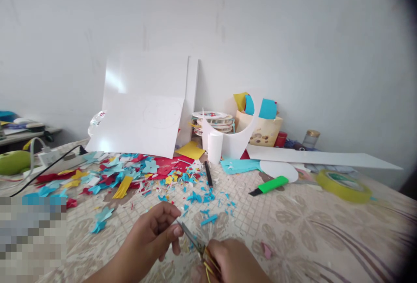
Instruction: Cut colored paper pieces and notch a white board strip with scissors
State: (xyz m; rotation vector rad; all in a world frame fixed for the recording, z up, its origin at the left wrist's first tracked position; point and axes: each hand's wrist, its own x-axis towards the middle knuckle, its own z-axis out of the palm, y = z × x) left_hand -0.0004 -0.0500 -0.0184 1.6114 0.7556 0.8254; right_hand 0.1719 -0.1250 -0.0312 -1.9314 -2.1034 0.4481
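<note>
At the bottom centre, my right hand [233, 259] grips a pair of scissors [192, 236] with gold-coloured handles, its blades pointing up and left. My left hand [156, 233] pinches a small pale paper piece [177, 221] between thumb and fingers, close by the blade tips. Most of that piece is hidden by the fingers. Just beyond my hands lie blue paper scraps [208, 219] and other tiny cuttings. A black pen [208, 175] rests farther back, and a green box cutter [269, 185] lies to the right.
Coloured paper cutouts [124, 174] are heaped at left near a power strip [61, 163]. White boards [140, 122] lean on the wall. A white paper roll [215, 147] stands mid-table, with a yellow tape roll [343, 186] at right. Behind are stacked paper discs [215, 122] and a bag [260, 128].
</note>
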